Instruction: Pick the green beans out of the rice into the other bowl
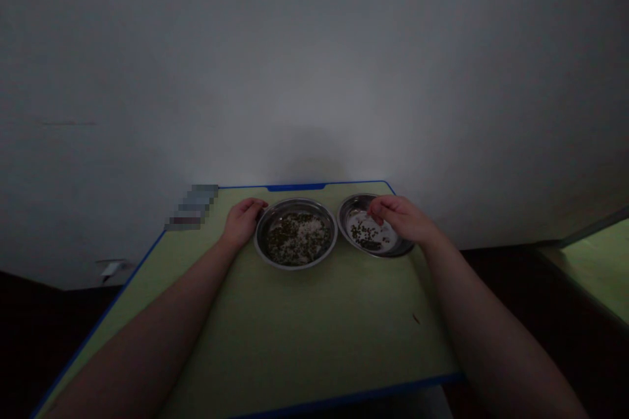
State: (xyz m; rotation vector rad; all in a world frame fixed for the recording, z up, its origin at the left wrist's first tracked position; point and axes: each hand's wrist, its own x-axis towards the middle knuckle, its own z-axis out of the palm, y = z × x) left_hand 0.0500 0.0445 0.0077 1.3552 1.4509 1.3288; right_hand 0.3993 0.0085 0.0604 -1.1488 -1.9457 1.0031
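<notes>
A round metal bowl [295,266] stands on the table, holding a mix of pale rice-like grains and small green beans [282,233]. My left hand [244,218] is at this bowl's left rim, its fingers curled against the edge. To the right, a second metal bowl [344,230] holds a small scatter of green beans [366,234] on its shiny bottom. Over that bowl's right side hangs my right hand [397,216], fingertips pinched together. Whatever lies between those fingertips is too small to make out. Part of the second bowl's rim is hidden behind the hand.
The light green table [314,334] has a blue edge and stands against a grey wall [314,65]. A blurred flat object [192,207] lies at its back left corner. A small dark sliver [415,319] lies at the right. A white plug [112,268] sits on the wall.
</notes>
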